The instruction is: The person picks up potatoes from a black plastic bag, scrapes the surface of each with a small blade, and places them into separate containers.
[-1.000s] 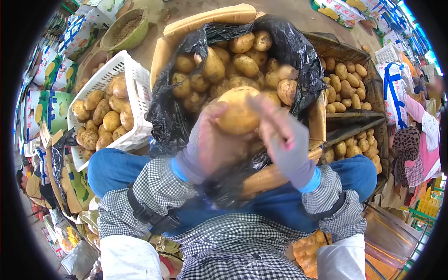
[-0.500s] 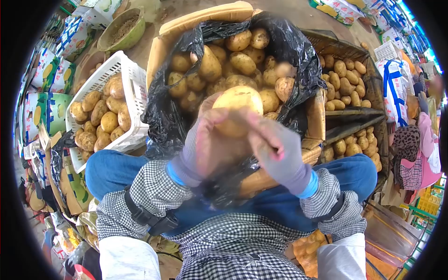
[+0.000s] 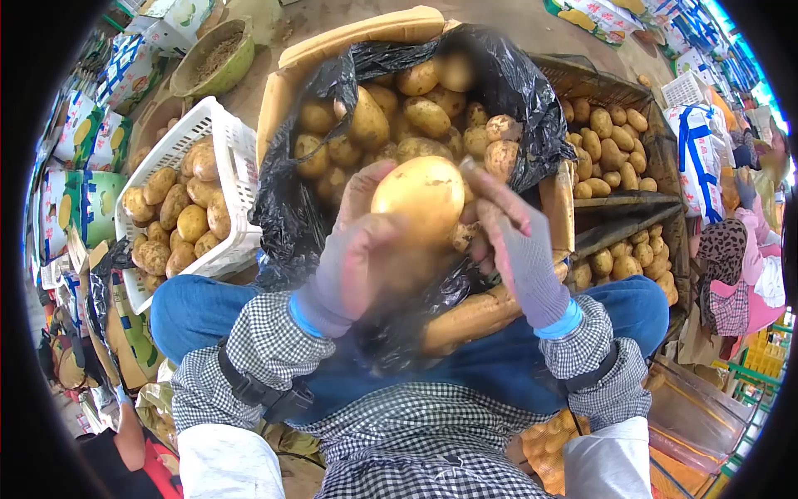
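A large yellow potato (image 3: 421, 193) is held up in front of me, gripped along its left side by my left hand (image 3: 342, 256) in a grey glove with bare-looking fingertips. My right hand (image 3: 522, 249), gloved the same way, is at the potato's right edge with its fingers stretched out and apart. Beneath both hands stands a cardboard box (image 3: 349, 37) lined with a black plastic bag (image 3: 536, 108). Several soil-marked potatoes (image 3: 428, 116) lie inside that bag. A dark blur hides part of the view just below the held potato.
To the left, a white plastic crate (image 3: 241, 150) holds potatoes. Dark wooden bins (image 3: 594, 87) with more potatoes stand to the right. A green basin (image 3: 237, 66) is at the back left. Printed cartons (image 3: 100, 195) line the left side, and another person (image 3: 748, 258) sits far right.
My right hand has drawn away to the right from the potato's front, its fingers spreading. The potato stays in my left hand, shown with its face turned more toward me.
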Action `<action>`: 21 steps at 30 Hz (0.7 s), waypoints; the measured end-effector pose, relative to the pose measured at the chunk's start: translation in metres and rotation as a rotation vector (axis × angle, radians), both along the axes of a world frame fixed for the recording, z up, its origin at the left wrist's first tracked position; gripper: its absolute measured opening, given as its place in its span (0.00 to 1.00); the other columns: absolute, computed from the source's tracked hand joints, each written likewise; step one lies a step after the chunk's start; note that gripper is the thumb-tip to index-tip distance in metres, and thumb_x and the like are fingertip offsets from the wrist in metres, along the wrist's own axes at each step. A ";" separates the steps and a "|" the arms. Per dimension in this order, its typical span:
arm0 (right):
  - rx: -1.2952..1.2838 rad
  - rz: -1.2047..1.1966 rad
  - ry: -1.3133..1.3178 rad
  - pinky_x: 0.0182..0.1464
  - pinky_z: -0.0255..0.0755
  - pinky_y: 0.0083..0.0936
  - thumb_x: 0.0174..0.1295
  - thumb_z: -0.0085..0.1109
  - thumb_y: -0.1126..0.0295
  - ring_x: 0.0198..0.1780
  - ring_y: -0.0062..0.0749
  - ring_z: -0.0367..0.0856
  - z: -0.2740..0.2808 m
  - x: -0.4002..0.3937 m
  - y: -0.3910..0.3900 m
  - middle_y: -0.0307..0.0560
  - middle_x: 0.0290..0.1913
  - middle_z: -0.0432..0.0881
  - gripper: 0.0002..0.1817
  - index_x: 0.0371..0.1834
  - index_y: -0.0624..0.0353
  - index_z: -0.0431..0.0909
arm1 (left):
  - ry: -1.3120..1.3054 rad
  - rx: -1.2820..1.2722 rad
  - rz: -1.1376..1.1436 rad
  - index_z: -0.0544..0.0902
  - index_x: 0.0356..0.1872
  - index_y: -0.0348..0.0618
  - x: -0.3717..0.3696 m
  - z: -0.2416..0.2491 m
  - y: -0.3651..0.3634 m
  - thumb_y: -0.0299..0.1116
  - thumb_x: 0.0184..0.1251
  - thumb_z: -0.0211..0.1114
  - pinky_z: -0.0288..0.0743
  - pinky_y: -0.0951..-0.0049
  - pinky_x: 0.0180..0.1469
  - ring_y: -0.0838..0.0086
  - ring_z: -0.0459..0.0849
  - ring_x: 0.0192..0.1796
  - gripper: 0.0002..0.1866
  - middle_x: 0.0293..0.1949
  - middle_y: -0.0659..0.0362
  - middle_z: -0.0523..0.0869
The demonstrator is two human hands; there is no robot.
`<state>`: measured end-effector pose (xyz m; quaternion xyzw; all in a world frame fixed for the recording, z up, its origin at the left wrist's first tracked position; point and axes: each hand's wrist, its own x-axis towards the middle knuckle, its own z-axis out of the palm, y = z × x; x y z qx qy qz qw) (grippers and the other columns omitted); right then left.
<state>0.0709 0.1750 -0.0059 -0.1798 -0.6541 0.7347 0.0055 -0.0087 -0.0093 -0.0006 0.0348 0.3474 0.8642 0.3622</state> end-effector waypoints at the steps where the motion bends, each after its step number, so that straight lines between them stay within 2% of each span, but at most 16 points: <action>1: -0.071 0.042 -0.070 0.29 0.70 0.11 0.75 0.50 0.58 0.36 0.13 0.76 0.005 0.001 -0.005 0.41 0.50 0.81 0.26 0.71 0.58 0.68 | 0.037 0.024 0.008 0.60 0.69 0.46 0.001 0.000 0.000 0.22 0.63 0.58 0.72 0.55 0.65 0.57 0.75 0.64 0.32 0.64 0.47 0.73; 3: -0.279 0.117 -0.162 0.34 0.75 0.16 0.74 0.50 0.54 0.39 0.17 0.78 0.010 0.001 -0.012 0.39 0.51 0.80 0.28 0.71 0.57 0.67 | 0.251 -0.104 -0.037 0.61 0.70 0.43 0.003 0.005 0.000 0.19 0.58 0.64 0.66 0.59 0.71 0.61 0.69 0.70 0.37 0.69 0.51 0.68; 5: -0.543 0.187 -0.198 0.41 0.78 0.21 0.74 0.51 0.52 0.44 0.21 0.80 0.013 0.000 -0.011 0.39 0.53 0.79 0.30 0.72 0.57 0.64 | 0.636 -0.324 -0.010 0.60 0.71 0.40 0.003 0.001 0.001 0.17 0.53 0.69 0.65 0.62 0.71 0.62 0.69 0.70 0.42 0.69 0.51 0.68; 6: -0.583 0.251 -0.046 0.57 0.76 0.31 0.70 0.57 0.55 0.56 0.29 0.78 0.010 -0.004 -0.006 0.41 0.60 0.76 0.34 0.73 0.59 0.60 | 0.917 -0.480 0.048 0.58 0.72 0.38 -0.001 -0.008 0.002 0.16 0.51 0.71 0.68 0.62 0.68 0.60 0.72 0.67 0.45 0.66 0.50 0.70; 9: -0.630 0.236 0.088 0.66 0.70 0.33 0.61 0.66 0.63 0.65 0.32 0.73 0.025 -0.003 -0.005 0.43 0.64 0.73 0.40 0.74 0.60 0.58 | 1.023 -0.558 0.116 0.58 0.71 0.33 0.001 -0.008 0.009 0.20 0.47 0.78 0.70 0.65 0.67 0.59 0.75 0.65 0.49 0.62 0.46 0.73; 10: -0.628 0.187 0.082 0.71 0.64 0.34 0.50 0.72 0.72 0.69 0.34 0.70 0.022 -0.005 -0.004 0.44 0.67 0.71 0.48 0.76 0.59 0.56 | 0.919 -0.478 0.130 0.59 0.71 0.33 0.002 -0.011 0.013 0.21 0.46 0.78 0.70 0.64 0.67 0.58 0.75 0.65 0.49 0.62 0.46 0.73; 11: -0.586 0.177 0.093 0.71 0.64 0.33 0.48 0.73 0.75 0.69 0.34 0.69 0.021 -0.005 -0.004 0.44 0.68 0.71 0.50 0.76 0.59 0.55 | 0.811 -0.400 0.134 0.59 0.71 0.34 0.003 -0.009 0.015 0.21 0.46 0.79 0.70 0.64 0.67 0.58 0.75 0.65 0.49 0.62 0.45 0.73; 12: -0.544 0.168 0.104 0.71 0.64 0.33 0.45 0.74 0.77 0.70 0.33 0.69 0.021 -0.005 -0.005 0.43 0.68 0.70 0.53 0.77 0.59 0.54 | 0.552 -0.424 -0.074 0.49 0.77 0.40 0.003 0.004 0.008 0.23 0.50 0.78 0.65 0.65 0.71 0.67 0.67 0.71 0.55 0.71 0.53 0.65; 14: -0.528 0.137 0.080 0.71 0.64 0.31 0.39 0.76 0.82 0.70 0.32 0.68 0.024 -0.005 -0.005 0.41 0.69 0.68 0.59 0.78 0.57 0.51 | 0.766 -0.573 -0.105 0.51 0.77 0.40 -0.001 0.003 0.003 0.25 0.51 0.78 0.66 0.65 0.70 0.67 0.67 0.71 0.54 0.70 0.53 0.65; 17: -0.503 0.143 0.138 0.67 0.71 0.30 0.42 0.74 0.84 0.68 0.34 0.70 0.017 -0.005 -0.003 0.45 0.67 0.68 0.56 0.77 0.57 0.53 | 0.931 -0.647 -0.155 0.54 0.76 0.39 -0.009 0.006 -0.002 0.28 0.52 0.79 0.65 0.65 0.71 0.68 0.67 0.71 0.52 0.70 0.54 0.66; 18: -0.489 0.143 0.118 0.68 0.69 0.30 0.41 0.76 0.82 0.69 0.33 0.69 0.018 -0.005 -0.003 0.44 0.68 0.68 0.57 0.78 0.57 0.53 | 0.961 -0.647 -0.173 0.55 0.75 0.39 -0.012 0.007 -0.003 0.29 0.52 0.79 0.65 0.65 0.71 0.69 0.67 0.71 0.51 0.70 0.55 0.67; 21: -0.435 0.157 0.066 0.71 0.64 0.29 0.39 0.80 0.78 0.70 0.30 0.68 0.022 -0.005 -0.003 0.42 0.68 0.69 0.60 0.78 0.58 0.52 | 0.772 -0.493 -0.184 0.63 0.72 0.37 -0.014 -0.001 -0.011 0.37 0.65 0.71 0.63 0.66 0.72 0.70 0.69 0.69 0.38 0.67 0.54 0.71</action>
